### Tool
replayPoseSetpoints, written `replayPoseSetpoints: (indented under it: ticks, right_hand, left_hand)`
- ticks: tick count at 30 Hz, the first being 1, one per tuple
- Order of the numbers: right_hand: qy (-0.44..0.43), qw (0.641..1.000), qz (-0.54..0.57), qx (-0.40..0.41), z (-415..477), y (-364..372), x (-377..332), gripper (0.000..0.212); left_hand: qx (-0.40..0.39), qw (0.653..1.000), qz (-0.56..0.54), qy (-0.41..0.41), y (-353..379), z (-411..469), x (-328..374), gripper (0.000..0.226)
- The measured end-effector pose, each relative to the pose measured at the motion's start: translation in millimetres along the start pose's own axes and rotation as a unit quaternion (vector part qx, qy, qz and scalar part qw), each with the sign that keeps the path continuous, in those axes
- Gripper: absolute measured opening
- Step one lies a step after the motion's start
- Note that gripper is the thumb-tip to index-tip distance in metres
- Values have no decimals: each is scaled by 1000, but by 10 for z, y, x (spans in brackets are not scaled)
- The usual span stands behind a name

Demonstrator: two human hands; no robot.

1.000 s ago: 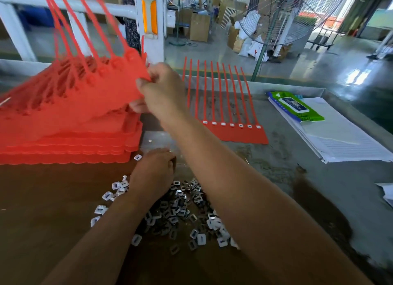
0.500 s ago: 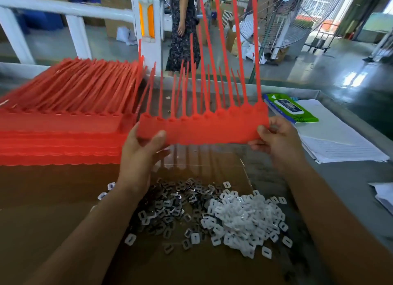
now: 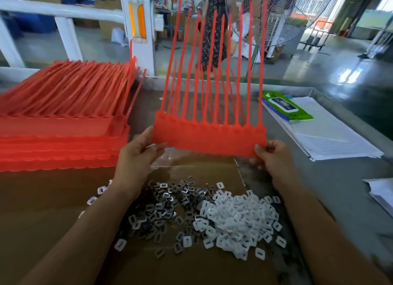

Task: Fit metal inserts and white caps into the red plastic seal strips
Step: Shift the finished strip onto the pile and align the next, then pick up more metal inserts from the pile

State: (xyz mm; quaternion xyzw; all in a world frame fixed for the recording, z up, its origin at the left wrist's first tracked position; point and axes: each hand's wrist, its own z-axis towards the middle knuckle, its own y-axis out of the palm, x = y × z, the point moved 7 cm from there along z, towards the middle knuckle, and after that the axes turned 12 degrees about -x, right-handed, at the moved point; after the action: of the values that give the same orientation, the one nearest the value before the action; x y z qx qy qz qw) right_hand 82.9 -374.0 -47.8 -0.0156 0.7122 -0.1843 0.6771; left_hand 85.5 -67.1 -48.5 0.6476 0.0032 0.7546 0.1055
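I hold a bundle of red seal strips (image 3: pixel 209 138) upright above the table, tails pointing up. My left hand (image 3: pixel 137 155) pinches its lower left corner and my right hand (image 3: pixel 271 155) grips its lower right corner. Below them on brown cardboard (image 3: pixel 42 210) lies a heap of dark metal inserts (image 3: pixel 163 208) and, to its right, a heap of white caps (image 3: pixel 238 218). A tall stack of more red seal strips (image 3: pixel 63 127) lies flat at the left.
A green wipes pack (image 3: pixel 286 106) rests on a pile of white papers (image 3: pixel 331 136) at the right. More paper (image 3: pixel 382 194) lies at the right edge. White railing (image 3: pixel 63 10) and a standing fan (image 3: pixel 276 14) are behind the table; a person stands there.
One second ago my right hand reached to the stack at the left while my left touched the inserts. Both hands now hold a bundle in front of me, raised slightly and shifted right.
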Motion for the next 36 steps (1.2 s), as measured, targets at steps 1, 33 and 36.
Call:
replayPoseSetpoints:
  ticks: [1, 33, 36]
  right_hand:
    - [0, 1000, -30, 9, 13, -26, 29, 6]
    - [-44, 927, -371, 40, -37, -16, -105, 28]
    - [-56, 924, -376, 32, -80, -7, -179, 29]
  left_hand:
    - [-15, 1000, 9, -16, 17, 15, -49, 47]
    - [-51, 824, 564, 3, 176, -106, 101, 28]
    - [-53, 819, 571, 8, 203, -108, 100, 33]
